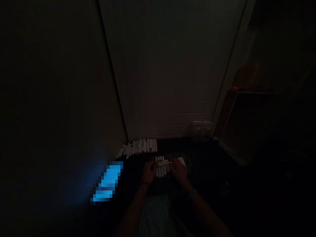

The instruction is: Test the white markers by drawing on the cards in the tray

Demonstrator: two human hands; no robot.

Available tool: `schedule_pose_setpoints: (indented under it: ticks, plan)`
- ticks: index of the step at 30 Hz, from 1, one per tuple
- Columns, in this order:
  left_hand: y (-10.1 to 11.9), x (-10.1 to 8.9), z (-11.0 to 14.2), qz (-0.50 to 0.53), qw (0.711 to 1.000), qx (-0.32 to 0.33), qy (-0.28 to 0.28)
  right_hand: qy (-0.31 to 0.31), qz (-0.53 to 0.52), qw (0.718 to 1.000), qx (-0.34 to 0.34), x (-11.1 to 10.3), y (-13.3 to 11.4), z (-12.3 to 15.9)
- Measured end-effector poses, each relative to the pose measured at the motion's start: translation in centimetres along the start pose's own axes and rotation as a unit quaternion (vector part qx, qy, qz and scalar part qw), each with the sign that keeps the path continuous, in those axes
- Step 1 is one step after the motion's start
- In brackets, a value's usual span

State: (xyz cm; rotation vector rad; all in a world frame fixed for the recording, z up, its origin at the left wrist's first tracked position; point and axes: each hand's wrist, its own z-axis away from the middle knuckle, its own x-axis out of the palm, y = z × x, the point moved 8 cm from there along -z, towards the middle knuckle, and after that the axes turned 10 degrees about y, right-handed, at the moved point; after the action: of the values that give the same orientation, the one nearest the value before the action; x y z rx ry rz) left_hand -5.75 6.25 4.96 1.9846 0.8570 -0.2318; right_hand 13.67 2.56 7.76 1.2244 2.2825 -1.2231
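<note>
The room is very dark. A small group of white marker-like sticks [161, 166] lies in a dark open case [185, 161] on the floor. My left hand [148, 171] rests at the left side of these sticks, fingers curled toward them. My right hand [179, 170] is at their right side, fingers bent over one white stick. What each hand grips is too dim to make out. A longer row of white sticks [138, 147] lies on the floor behind, by the wall.
A glowing blue screen [108, 181] lies on the floor to the left. A pale door [170, 65] stands ahead, with two small clear containers [202, 130] at its foot. A dark cabinet [247, 115] is on the right, a wall on the left.
</note>
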Motion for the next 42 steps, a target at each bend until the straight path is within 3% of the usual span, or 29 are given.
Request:
schedule_pose_setpoints:
  ticks: [42]
  plan:
    - [-0.09,0.28,-0.02,-0.012,1.000,0.020,-0.005,0.009,-0.008,1.000,0.000,0.22,0.40,0.00]
